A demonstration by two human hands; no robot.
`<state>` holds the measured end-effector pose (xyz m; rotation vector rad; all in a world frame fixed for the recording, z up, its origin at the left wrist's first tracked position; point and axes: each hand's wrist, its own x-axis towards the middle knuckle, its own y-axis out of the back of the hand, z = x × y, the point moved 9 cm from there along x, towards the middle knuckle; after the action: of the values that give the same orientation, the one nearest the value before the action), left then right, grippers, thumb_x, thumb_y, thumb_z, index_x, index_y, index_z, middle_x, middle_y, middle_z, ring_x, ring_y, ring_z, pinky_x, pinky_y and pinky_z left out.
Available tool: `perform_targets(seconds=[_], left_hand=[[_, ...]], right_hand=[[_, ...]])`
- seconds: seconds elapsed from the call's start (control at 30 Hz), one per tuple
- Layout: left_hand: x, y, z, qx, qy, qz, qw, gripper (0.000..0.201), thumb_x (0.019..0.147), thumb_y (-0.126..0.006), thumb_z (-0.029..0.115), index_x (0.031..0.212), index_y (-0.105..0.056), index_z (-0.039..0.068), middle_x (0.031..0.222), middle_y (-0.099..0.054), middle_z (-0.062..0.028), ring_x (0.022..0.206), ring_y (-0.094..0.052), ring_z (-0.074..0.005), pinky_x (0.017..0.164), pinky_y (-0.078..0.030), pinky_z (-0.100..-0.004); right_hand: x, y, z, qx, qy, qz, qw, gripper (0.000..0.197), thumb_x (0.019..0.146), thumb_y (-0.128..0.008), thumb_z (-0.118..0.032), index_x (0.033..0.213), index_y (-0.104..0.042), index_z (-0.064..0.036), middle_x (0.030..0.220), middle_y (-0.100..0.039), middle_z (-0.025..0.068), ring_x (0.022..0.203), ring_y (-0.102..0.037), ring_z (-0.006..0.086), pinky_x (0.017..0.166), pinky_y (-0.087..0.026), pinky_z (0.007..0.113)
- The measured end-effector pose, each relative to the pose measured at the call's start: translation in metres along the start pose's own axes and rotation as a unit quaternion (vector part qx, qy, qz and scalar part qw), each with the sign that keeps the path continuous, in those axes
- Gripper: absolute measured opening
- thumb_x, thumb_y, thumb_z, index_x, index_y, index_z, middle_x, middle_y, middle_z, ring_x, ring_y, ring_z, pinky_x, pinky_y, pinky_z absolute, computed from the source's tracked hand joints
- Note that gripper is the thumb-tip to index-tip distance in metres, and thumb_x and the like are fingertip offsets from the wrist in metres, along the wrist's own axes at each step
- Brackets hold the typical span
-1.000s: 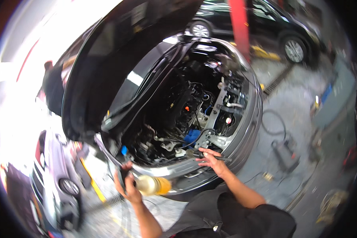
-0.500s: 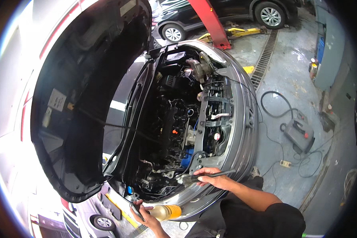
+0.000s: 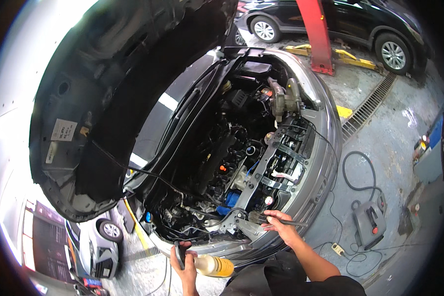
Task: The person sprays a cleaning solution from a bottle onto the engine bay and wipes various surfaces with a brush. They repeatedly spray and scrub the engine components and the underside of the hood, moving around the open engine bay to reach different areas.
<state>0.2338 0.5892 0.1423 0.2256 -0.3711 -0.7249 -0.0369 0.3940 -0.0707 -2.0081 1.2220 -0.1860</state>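
Note:
My right hand is closed round the dark handle of a brush. Its bristle end hovers over or touches the front crossmember of the engine bay; I cannot tell which. Lower and to the left, my left hand grips the dark head of a spray bottle, pale with a yellow lower part. The bottle lies tilted on its side in the air, just outside the car's near fender. Between both hands and the far side spreads the open engine bay, with its dark engine and a crumpled blue thing.
The raised hood fills the left. A grey machine with a hose and cables stands on the floor at right. At the back are a red lift post and a black car. A floor drain runs at right.
The view has turned, shifting the scene. My right hand has moved the brush from the bay's near corner toward the front crossmember. My left hand still holds the spray bottle beside the fender.

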Motion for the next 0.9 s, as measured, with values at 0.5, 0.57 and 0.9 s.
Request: perform_targets(seconds=[0.5, 0.57, 0.9], left_hand=[[-0.002, 0.03, 0.008, 0.075, -0.076, 0.157, 0.982, 0.048, 0.087, -0.05, -0.008, 0.135, -0.053, -0.004, 0.122, -0.068, -0.0167, 0.107, -0.063, -0.0224, 0.088, -0.05, -0.0322], [-0.002, 0.026, 0.01, 0.065, -0.06, 0.15, 0.985, 0.048, 0.087, -0.051, -0.008, 0.135, -0.052, -0.004, 0.123, -0.068, -0.0174, 0.11, -0.064, -0.0243, 0.094, -0.05, -0.0346], [0.053, -0.016, 0.175, 0.053, -0.26, 0.091, 0.96, 0.044, 0.096, -0.055, -0.01, 0.141, -0.05, -0.01, 0.133, -0.067, -0.0261, 0.126, -0.065, -0.0317, 0.116, -0.043, -0.0456]], right_hand=[[0.036, -0.006, 0.003, -0.037, -0.028, -0.054, 0.997, 0.039, 0.109, -0.061, -0.019, 0.141, -0.06, 0.0032, 0.126, -0.07, 0.0131, 0.103, -0.075, 0.022, 0.087, -0.063, 0.034], [0.039, 0.0, 0.006, -0.033, -0.037, -0.056, 0.997, 0.041, 0.108, -0.062, -0.019, 0.142, -0.06, 0.0033, 0.124, -0.07, 0.0127, 0.103, -0.076, 0.0222, 0.086, -0.063, 0.033], [0.056, -0.042, -0.075, -0.045, 0.065, -0.062, 0.995, 0.042, 0.105, -0.063, -0.02, 0.138, -0.059, 0.0055, 0.12, -0.071, 0.0171, 0.1, -0.076, 0.0277, 0.087, -0.065, 0.038]])
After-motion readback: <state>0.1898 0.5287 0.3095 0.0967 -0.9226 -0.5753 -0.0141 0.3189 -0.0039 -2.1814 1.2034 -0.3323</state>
